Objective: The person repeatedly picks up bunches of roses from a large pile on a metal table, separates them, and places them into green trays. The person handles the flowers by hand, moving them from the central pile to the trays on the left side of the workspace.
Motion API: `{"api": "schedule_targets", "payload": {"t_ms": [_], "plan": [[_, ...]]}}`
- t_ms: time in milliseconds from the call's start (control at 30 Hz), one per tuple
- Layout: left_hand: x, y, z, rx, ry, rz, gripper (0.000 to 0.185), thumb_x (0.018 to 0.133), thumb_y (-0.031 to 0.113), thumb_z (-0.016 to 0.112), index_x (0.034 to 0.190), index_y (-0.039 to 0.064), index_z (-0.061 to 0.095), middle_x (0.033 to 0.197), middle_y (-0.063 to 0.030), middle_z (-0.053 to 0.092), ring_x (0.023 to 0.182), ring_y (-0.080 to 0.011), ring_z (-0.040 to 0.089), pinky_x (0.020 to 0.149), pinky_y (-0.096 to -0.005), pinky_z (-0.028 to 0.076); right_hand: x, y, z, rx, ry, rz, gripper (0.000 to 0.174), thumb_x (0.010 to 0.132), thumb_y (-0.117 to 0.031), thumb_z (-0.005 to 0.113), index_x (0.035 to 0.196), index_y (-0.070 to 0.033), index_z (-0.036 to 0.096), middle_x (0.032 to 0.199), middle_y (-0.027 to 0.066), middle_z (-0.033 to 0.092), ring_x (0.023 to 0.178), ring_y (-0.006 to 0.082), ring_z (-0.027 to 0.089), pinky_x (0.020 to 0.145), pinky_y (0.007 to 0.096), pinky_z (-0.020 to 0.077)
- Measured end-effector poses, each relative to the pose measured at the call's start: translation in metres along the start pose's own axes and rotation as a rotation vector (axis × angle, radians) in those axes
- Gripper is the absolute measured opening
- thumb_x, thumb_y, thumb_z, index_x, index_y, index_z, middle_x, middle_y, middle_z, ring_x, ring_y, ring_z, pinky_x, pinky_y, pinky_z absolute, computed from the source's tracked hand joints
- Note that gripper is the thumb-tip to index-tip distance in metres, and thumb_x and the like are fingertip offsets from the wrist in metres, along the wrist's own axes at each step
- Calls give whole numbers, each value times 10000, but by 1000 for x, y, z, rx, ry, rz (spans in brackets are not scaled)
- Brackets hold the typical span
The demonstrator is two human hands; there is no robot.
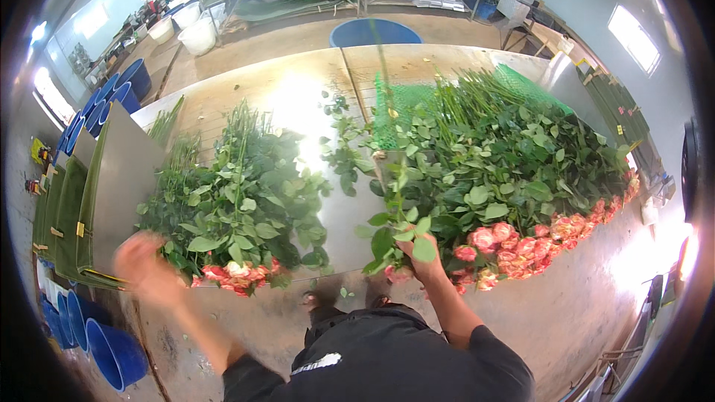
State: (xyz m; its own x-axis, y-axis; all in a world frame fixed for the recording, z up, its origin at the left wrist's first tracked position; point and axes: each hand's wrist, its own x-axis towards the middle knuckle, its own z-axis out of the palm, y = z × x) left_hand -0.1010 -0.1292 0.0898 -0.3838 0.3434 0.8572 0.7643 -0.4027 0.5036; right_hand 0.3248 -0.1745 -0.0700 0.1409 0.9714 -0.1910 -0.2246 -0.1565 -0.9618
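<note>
My right hand (422, 251) is closed around the upper stem of a pink rose (399, 274), whose leafy stem (397, 178) points away across the metal table (346, 234). Beside it on the right lies a large pile of pink and cream roses (519, 251), blooms towards me, stems partly over green netting (408, 97). On the left is a smaller rose pile (237, 276), its stems also pointing away. My left hand (142, 259) is blurred at that pile's near left edge, beside a metal divider (131, 162); its fingers and any hold are unclear.
Green cloth-covered boards (67, 206) stand at the left edge. Blue buckets (114, 352) are on the floor at left, with more behind. A large blue tub (375, 33) stands beyond the table. Loose leafy sprigs (346, 151) lie between the piles. People are far off at upper left.
</note>
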Motion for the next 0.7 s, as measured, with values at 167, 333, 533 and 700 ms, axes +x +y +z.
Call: {"api": "schedule_targets", "payload": {"t_ms": [167, 333, 533, 700], "plan": [[-148, -9, 261, -302, -860, -249, 474, 874, 191, 575, 1302, 35, 442, 1303, -176, 453, 1205, -310, 435, 983, -374, 354, -82, -65, -73, 114, 114, -189, 446, 829, -162, 652, 1209, 7, 491, 1052, 64, 580, 969, 154, 530, 874, 317, 424], [-263, -22, 342, 214, -1230, 122, 527, 831, 297, 597, 1312, 135, 456, 1379, -204, 380, 1267, -365, 356, 1012, -460, 307, -173, -97, -160, 352, 868, -397, 443, 810, -119, 656, 1210, -34, 485, 1127, 63, 544, 1032, 190, 522, 870, 360, 458], [-303, 16, 352, 448, -1174, 203, 367, 905, 250, 488, 1263, 171, 506, 1397, -96, 395, 1268, -307, 368, 1019, -436, 304, -270, -158, -319, 214, 1457, -773, 393, 900, -147, 556, 1284, -112, 479, 1098, 7, 589, 640, 121, 557, 504, 277, 488], [-324, -17, 336, 294, -1141, 251, 414, 889, 229, 476, 1265, 57, 475, 1283, -223, 469, 1168, -388, 449, 950, -478, 370, -252, -219, -503, 59, 1451, -895, 377, 904, -138, 530, 1278, -120, 493, 974, 41, 575, 813, 144, 554, 627, 301, 482]]}}
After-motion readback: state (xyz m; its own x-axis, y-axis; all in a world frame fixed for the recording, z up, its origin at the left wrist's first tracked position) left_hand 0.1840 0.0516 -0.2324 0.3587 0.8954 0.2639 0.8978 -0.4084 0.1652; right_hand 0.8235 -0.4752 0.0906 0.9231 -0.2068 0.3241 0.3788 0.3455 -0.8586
